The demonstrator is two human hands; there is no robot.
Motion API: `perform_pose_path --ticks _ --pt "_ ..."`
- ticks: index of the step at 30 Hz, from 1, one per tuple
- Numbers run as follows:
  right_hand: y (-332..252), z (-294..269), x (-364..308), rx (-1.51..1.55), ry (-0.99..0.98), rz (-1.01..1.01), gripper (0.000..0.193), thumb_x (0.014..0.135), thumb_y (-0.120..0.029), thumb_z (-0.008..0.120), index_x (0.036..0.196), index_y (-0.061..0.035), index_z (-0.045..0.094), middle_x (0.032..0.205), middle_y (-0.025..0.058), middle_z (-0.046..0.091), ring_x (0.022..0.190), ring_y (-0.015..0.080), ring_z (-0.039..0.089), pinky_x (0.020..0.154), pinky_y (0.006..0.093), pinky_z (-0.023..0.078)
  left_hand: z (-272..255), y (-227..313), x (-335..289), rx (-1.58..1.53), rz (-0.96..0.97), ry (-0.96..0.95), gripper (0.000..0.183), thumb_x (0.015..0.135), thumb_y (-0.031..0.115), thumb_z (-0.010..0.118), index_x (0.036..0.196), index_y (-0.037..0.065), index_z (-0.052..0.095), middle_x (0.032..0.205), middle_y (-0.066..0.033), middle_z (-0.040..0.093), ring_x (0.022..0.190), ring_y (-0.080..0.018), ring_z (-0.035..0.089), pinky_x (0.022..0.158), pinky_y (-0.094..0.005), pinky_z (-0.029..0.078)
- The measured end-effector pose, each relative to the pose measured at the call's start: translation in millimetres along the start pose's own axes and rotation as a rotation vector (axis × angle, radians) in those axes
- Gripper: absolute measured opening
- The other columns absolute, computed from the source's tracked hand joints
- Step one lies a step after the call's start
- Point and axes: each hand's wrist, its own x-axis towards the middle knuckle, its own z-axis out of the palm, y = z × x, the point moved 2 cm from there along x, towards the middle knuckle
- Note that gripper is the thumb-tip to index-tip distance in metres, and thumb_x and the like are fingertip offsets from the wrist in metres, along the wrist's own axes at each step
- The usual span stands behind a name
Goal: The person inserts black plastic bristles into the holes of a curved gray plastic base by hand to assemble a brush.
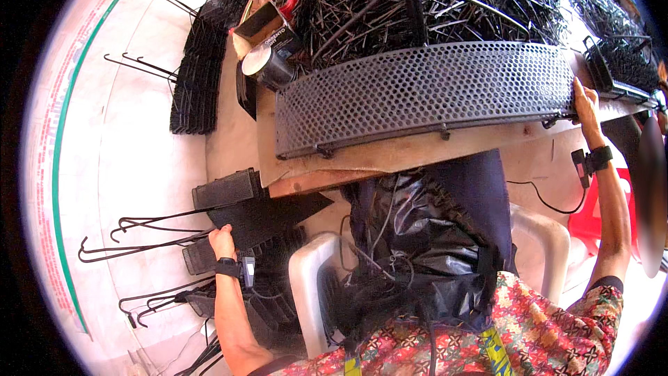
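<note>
A long dark-grey perforated metal panel [431, 87] stands on its long edge along the front of the workbench. My right hand [586, 104] is closed around its right end. Low on the left, my left hand [223, 244] is closed on a black metal piece with hooked rods [153, 246], among a stack of similar pieces. The hooks point away to the left. My left fingers partly hide where they grip the piece. Each wrist wears a black strap with a small device.
Black strips [362, 17] are heaped behind the panel. A can [268, 68] and an open box [263, 28] stand at the bench's left end. More stacked black hooked pieces [198, 76] sit by the left wall. A white chair [309, 285] and red container [598, 212] are below.
</note>
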Motion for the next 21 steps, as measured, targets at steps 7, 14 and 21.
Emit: perform_pose_path --ticks 7,14,21 --pt "-42 5 -49 -0.752 0.197 -0.829 0.034 0.085 -0.029 0.049 0.1 0.0018 0.053 0.082 0.0209 0.058 0.074 0.0388 0.055 0.065 0.0434 0.044 -7 38 -47 0.027 0.024 -0.164 0.02 0.066 0.007 0.058 0.056 -0.003 0.045 0.058 -0.0006 0.043 0.056 -0.011 0.04 0.049 -0.0314 0.032" --pt "-190 104 -231 0.094 -0.574 -1.162 0.015 0.079 -0.012 0.054 0.073 0.0015 0.049 0.062 0.0171 0.048 0.058 0.0339 0.051 0.052 0.0398 0.043 -18 64 -55 0.078 0.101 -0.359 0.018 0.067 0.008 0.057 0.059 -0.008 0.051 0.058 -0.001 0.049 0.053 -0.0116 0.044 0.048 -0.0297 0.036" --pt "-269 211 -351 0.234 -1.057 -1.198 0.022 0.073 -0.02 0.058 0.071 0.0019 0.057 0.065 0.0214 0.056 0.064 0.037 0.058 0.057 0.0432 0.046 -29 123 -80 -0.161 0.01 -0.465 0.011 0.072 0.002 0.052 0.065 -0.005 0.057 0.063 -0.0034 0.056 0.052 -0.0108 0.05 0.048 -0.0246 0.039"
